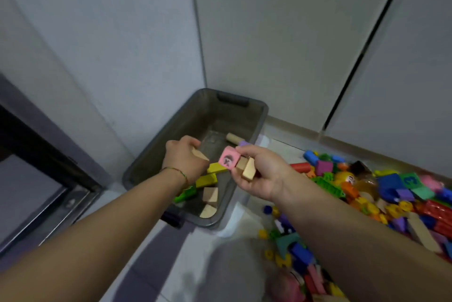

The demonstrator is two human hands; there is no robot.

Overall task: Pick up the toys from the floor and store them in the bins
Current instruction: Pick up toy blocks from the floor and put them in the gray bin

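Head view, left hand (184,157) gripping wooden wedge (199,154), right hand (259,174) fingers (245,150) pinching pink cube (228,160)

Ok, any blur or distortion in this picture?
Head view: wide-angle lens bows the white cabinet doors; heap of coloured toys on the right is blurred; pink printed cube in the right hand and wooden wedge in the left hand look sharper; dim light.

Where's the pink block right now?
In the head view, the pink block is held in the right hand, over the grey bin.
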